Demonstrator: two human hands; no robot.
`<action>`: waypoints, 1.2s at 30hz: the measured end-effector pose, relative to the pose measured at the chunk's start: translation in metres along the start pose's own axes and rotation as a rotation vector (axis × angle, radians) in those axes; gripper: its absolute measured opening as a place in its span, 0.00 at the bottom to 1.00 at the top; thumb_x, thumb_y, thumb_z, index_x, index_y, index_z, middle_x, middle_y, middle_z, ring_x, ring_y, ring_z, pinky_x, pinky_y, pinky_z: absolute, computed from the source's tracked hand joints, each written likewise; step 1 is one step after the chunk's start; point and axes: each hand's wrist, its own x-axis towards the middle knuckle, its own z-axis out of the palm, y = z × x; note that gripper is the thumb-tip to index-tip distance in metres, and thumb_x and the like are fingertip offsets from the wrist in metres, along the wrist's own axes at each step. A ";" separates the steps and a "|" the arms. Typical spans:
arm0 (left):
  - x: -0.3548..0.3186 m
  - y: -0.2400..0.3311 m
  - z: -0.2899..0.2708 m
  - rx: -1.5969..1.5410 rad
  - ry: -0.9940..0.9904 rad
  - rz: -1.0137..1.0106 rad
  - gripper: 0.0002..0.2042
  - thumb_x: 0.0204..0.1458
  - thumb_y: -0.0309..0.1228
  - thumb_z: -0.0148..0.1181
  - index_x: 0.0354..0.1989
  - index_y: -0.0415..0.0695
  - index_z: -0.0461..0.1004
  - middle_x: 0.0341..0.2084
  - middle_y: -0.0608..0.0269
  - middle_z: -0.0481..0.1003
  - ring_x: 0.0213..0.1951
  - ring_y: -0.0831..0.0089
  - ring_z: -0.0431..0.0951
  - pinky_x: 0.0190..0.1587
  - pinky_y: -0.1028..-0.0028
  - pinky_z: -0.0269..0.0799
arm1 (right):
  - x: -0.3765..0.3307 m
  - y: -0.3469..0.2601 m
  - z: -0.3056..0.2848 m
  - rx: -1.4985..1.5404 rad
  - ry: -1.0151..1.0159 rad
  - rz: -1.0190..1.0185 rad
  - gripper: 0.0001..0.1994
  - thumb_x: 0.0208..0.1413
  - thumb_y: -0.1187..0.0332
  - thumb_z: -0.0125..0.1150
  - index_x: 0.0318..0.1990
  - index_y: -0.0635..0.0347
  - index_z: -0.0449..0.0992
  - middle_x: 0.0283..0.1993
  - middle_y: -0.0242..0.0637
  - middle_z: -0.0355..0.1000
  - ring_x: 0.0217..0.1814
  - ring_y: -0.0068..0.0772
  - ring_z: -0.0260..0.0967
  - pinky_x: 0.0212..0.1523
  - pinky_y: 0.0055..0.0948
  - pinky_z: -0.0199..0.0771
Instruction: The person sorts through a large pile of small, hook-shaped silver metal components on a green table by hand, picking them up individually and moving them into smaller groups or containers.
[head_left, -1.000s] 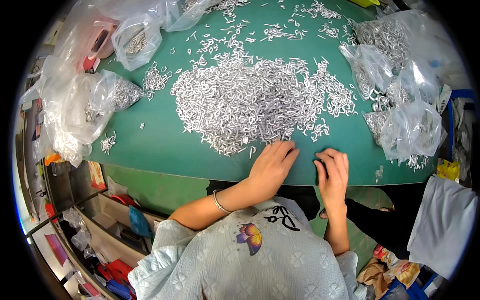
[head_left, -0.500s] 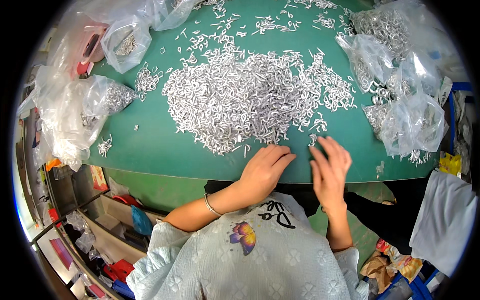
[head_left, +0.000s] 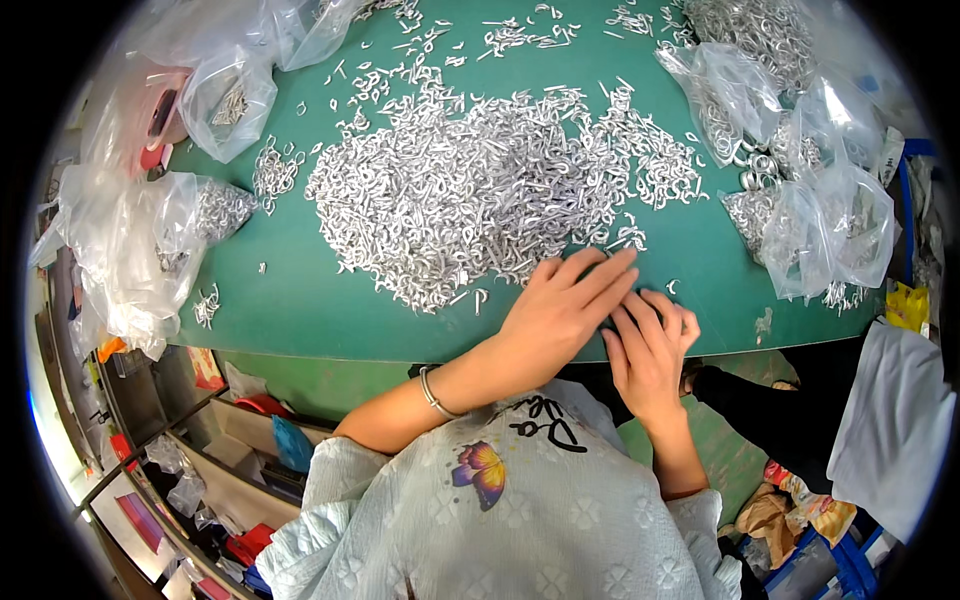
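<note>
A broad heap of small silvery curved metal pieces (head_left: 430, 190) covers the middle of the green table (head_left: 330, 320). My left hand (head_left: 570, 305), with a bracelet at the wrist, lies at the heap's near right edge. Its fingers stretch right, their tips just below a small cluster of pieces (head_left: 628, 236). Close against it is my right hand (head_left: 652, 350), fingers loosely bent and thumb apart, the fingertips partly under the left fingers. Whether a piece lies beneath the fingers is hidden. One loose curved piece (head_left: 672, 286) rests right of the right hand.
Clear plastic bags of metal pieces stand at left (head_left: 225, 210) and right (head_left: 750, 215). A pink container (head_left: 165, 120) sits at the far left. Small piles (head_left: 275, 172) lie beside the heap. Below the table's left edge is an open drawer (head_left: 225, 440).
My left hand has moved right and forward, its fingers extending toward the small cluster. My right hand has drawn back slightly, and the two hands now meet. The view has shifted a little.
</note>
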 end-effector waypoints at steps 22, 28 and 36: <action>-0.022 0.001 -0.003 -0.079 0.107 -0.135 0.14 0.43 0.13 0.58 0.41 0.33 0.73 0.40 0.52 0.71 0.42 0.53 0.73 0.44 0.63 0.71 | 0.005 -0.003 0.004 0.264 -0.004 -0.120 0.14 0.42 0.74 0.67 0.40 0.64 0.78 0.50 0.40 0.72 0.52 0.44 0.67 0.48 0.40 0.69; -0.031 -0.002 -0.007 -0.073 0.094 -0.138 0.15 0.41 0.12 0.58 0.41 0.32 0.73 0.40 0.52 0.71 0.41 0.54 0.72 0.43 0.63 0.71 | -0.022 0.048 -0.011 0.131 0.202 -0.048 0.11 0.39 0.81 0.67 0.34 0.66 0.78 0.41 0.41 0.74 0.44 0.45 0.71 0.43 0.38 0.71; -0.008 0.008 0.008 -0.112 0.108 -0.055 0.18 0.40 0.13 0.57 0.44 0.31 0.72 0.42 0.51 0.70 0.42 0.54 0.72 0.44 0.63 0.71 | 0.004 0.092 -0.029 -0.053 0.309 0.147 0.10 0.44 0.79 0.68 0.35 0.66 0.75 0.36 0.44 0.70 0.38 0.45 0.68 0.38 0.37 0.69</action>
